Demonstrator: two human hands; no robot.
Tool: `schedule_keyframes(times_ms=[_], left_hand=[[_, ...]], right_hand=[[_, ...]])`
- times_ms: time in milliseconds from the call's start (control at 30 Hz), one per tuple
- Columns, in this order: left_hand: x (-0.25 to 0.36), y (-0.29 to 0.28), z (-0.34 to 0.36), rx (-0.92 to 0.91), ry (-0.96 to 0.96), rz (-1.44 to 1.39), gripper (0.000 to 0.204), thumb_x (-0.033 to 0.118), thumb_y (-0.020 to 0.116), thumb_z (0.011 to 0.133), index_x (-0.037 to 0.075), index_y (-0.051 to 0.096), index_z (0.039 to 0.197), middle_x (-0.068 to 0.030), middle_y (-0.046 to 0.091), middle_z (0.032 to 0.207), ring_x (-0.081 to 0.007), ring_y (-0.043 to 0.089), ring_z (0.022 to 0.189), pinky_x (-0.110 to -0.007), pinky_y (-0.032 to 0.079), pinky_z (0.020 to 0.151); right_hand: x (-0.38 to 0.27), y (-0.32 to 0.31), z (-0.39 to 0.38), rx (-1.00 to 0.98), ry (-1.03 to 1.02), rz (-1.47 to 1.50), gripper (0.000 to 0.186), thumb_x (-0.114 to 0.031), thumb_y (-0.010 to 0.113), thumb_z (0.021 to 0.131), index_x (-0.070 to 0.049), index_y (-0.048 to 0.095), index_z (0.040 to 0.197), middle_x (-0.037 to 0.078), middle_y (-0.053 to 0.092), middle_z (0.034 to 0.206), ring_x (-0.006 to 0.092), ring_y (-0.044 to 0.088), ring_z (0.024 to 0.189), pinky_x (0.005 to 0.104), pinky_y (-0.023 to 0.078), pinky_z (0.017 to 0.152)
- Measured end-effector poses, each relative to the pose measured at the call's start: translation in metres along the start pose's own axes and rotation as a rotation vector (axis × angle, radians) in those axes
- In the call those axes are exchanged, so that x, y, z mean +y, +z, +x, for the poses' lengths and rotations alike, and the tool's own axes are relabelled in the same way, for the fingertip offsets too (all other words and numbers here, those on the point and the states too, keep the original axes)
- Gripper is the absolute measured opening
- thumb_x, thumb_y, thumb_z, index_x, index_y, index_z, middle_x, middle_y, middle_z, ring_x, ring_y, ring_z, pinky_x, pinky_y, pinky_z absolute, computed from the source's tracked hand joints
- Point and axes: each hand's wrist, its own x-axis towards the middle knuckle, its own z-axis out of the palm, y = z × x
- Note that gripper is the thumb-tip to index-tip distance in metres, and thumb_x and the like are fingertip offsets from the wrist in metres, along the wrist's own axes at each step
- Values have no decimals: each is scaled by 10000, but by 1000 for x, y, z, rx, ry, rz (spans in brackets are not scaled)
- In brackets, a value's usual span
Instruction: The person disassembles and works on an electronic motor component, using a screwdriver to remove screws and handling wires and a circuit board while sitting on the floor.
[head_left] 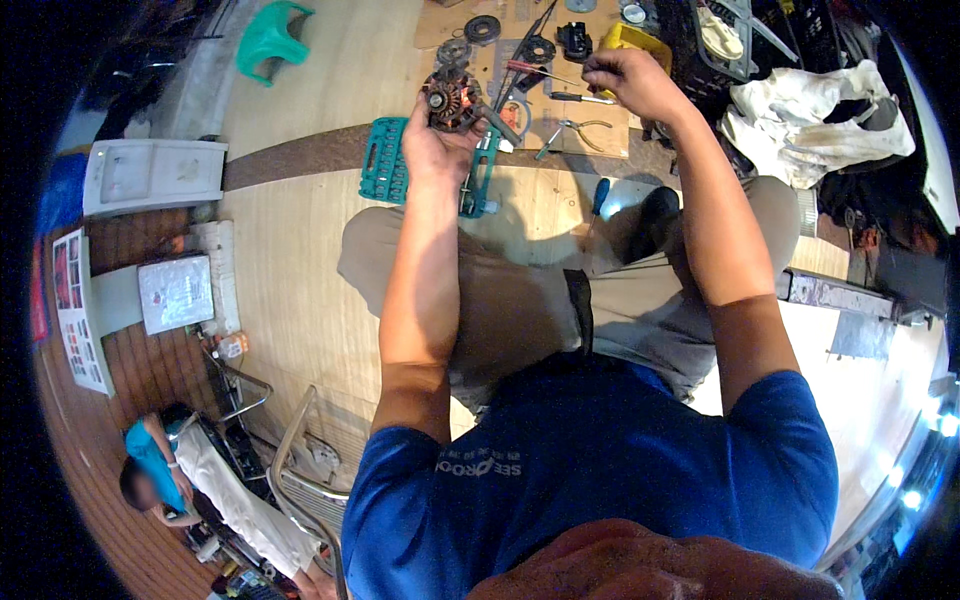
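Note:
My left hand (437,150) is wrapped under a round motor part with copper windings (453,102), its fingers partly hidden behind it. A dark rod-like piece (503,122) sticks out beside the part; I cannot tell whether they are joined. My right hand (632,82) is held to the right with its fingertips pinched together; whatever is in them is too small to make out. Close to those fingertips are a red-handled screwdriver (524,67) and a black-handled tool (580,97). Behind the right hand is a yellow container (640,45).
Cardboard (605,140) under the hands bears pliers (584,130), a black ring (482,29) and a black housing (574,40). A teal socket case (382,160) lies left, a blue-handled screwdriver (600,196) nearer. White cloth (815,125) is right; another person (170,465) is lower left.

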Motion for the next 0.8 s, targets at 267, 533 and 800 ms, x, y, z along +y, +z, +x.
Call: schedule_keyframes(times_ms=[267,533,800], left_hand=[[16,-8,9,96,190,-119,398,404,345,975,94,550,1119,-86,629,1015,-252,582,888,-415,458,730],[26,-8,0,153,443,116,301,302,413,980,65,521,1130,-107,624,1006,-247,624,855,-416,503,640],[43,-5,-3,-25,-3,173,369,338,378,955,69,570,1119,-99,640,995,-248,616,845,-398,499,662]], right_hand=[[-19,19,-16,-596,-13,-32,98,-83,653,802,4,639,844,77,651,727,156,601,680,298,480,658],[-80,-44,-31,-256,-107,164,211,-172,647,840,12,647,942,70,650,751,130,574,683,280,468,650],[-10,-61,-20,363,45,-242,255,-215,620,873,-3,649,1011,176,669,872,258,643,768,332,495,710]])
